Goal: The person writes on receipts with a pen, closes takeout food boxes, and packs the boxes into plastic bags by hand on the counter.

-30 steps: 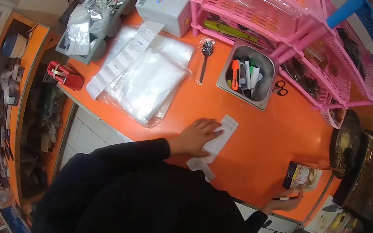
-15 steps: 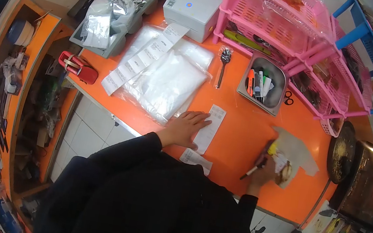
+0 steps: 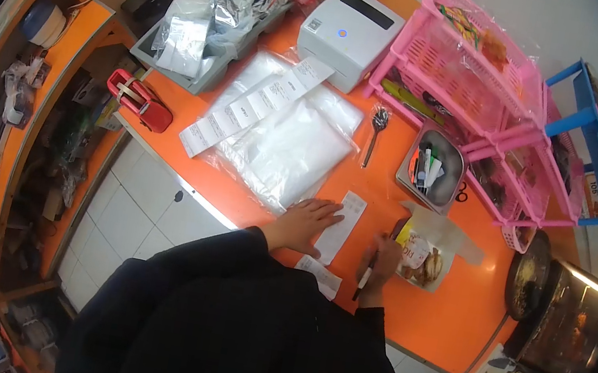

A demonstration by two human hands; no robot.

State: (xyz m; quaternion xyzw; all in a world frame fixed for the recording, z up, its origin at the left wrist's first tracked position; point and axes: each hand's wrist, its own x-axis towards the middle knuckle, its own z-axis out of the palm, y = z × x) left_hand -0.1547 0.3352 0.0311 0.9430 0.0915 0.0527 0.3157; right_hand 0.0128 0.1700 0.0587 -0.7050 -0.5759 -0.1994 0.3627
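Observation:
My left hand [image 3: 304, 227] lies spread on the orange table, its fingertips on the left edge of a long printed receipt [image 3: 343, 228]. A smaller slip of paper [image 3: 319, 276] lies just below, near the table's front edge. In my closed right hand [image 3: 380, 262] is a marker pen [image 3: 366, 278], its light and dark end slanting down out of the fingers. Directly beside that hand, at the left edge of an open paper food box [image 3: 446, 251], my fingers seem to touch the box. Inside it are browned food pieces and a small printed packet [image 3: 415, 250].
A label printer [image 3: 350, 33] stands at the back, with a strip of labels over clear plastic bags [image 3: 294, 146]. A metal tin [image 3: 430, 197] of markers, a black spoon [image 3: 376, 132] and pink racks [image 3: 475, 81] are further right. A red stapler-like object [image 3: 140, 103] lies left.
My right hand, with the marker pen, has moved left towards the receipt, and the food box has shifted left with it. My left hand stays on the receipt. The camera view has turned slightly.

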